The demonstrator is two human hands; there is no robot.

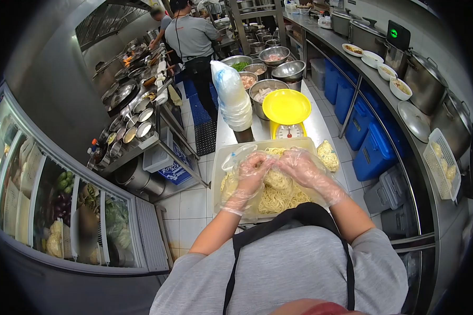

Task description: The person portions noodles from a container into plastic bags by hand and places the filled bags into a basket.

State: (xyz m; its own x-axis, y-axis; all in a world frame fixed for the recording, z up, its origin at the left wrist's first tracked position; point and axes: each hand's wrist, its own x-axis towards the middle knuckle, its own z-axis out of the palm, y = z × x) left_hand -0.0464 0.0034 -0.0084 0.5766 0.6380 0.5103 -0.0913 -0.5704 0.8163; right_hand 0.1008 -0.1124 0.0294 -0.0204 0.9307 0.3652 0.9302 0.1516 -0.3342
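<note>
Both of my hands wear clear plastic gloves over a bin (216, 181) of pale yellow noodles (284, 199). My left hand (253, 170) and my right hand (301, 167) nearly meet, fingers pinched on the top of a clear plastic bag (277, 181) with noodles in it. Beyond the bin stands a yellow scale (288, 130) bearing a yellow plate (286, 106). A roll of plastic bags (232, 97) stands upright to the scale's left. One filled bag of noodles (328, 156) rests by the bin's right edge.
Metal bowls (268, 86) of food fill the table's far part. At left are a glass-front fridge (68, 210) and a cooking line (126, 100); a person (192, 37) stands beyond. A steel counter (373, 79) with pots and white bowls runs along the right, blue bins (370, 152) beneath.
</note>
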